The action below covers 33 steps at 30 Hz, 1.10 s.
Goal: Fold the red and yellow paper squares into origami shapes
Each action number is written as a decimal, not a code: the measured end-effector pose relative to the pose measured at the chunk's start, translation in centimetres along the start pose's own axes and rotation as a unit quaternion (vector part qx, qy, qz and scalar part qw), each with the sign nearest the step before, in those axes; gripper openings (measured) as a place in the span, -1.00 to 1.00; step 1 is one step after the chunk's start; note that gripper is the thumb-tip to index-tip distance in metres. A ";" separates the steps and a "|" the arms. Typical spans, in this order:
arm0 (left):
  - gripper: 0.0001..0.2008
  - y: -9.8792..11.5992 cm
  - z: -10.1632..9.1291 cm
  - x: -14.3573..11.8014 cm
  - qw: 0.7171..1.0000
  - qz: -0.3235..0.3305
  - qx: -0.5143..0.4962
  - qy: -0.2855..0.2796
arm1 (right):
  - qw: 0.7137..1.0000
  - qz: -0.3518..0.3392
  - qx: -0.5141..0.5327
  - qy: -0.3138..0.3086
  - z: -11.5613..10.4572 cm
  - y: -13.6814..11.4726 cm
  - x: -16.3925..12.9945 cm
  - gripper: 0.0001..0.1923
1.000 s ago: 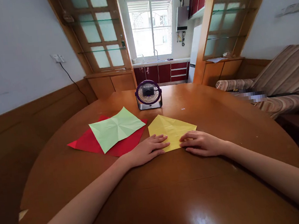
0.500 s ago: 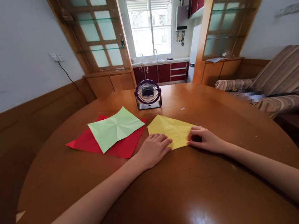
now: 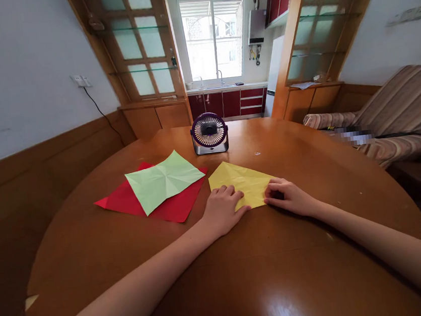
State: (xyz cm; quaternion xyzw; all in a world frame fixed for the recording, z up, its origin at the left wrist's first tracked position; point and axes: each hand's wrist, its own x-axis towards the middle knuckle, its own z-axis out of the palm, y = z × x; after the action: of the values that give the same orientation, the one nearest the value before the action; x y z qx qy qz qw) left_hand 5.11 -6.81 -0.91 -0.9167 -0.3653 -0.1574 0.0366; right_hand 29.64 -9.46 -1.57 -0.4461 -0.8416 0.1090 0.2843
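- round wooden counter point(image 3: 224, 278) fills the lower frame, both forearms reaching in from the bottom corners
- red paper point(image 3: 170, 208) lies flat left of centre, a creased green paper point(image 3: 162, 181) on top of it; neither touched, both look unfolded
- small purple fan point(image 3: 209, 133) stands upper centre, apart from the sheets
- yellow paper point(image 3: 241, 182) sits centre frame, just right of the red sheet; looks folded over into a triangle-ish shape, so judged only an early fold done, more shaping left
- left hand point(image 3: 222, 208) rests on its lower left edge, fingers curled, pressing flat, grasping nothing
- right hand point(image 3: 289, 197) at its lower right corner, fingertips pinched at the edge; whether it truly grips paper, cannot tell
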 end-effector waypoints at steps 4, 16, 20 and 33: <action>-0.65 0.1 0.0 0.1 1.000 -0.018 -0.019 -0.001 | 0.997 -0.067 -0.039 0.028 -0.1 -0.6 -0.3 -0.84; -0.69 -0.3 0.1 0.3 0.996 -0.055 -0.077 -0.006 | 0.950 -0.265 -0.144 -0.078 0.1 -1.8 -0.4 -0.61; -0.71 -0.6 0.2 0.3 0.994 -0.053 -0.091 -0.006 | 0.942 -0.261 -0.186 -0.101 -0.1 -2.0 -0.3 -0.57; -0.62 -2.2 0.0 -0.4 0.996 0.058 -0.065 -0.027 | 0.924 -0.273 -0.252 -0.090 -1.2 -1.3 -0.4 -0.68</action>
State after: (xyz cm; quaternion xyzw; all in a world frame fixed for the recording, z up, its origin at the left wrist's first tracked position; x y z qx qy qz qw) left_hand 3.30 -5.47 -1.17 -0.9409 -0.3011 -0.1532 -0.0237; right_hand 29.58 -10.63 -0.17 -0.2444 -0.9525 -0.1486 0.1048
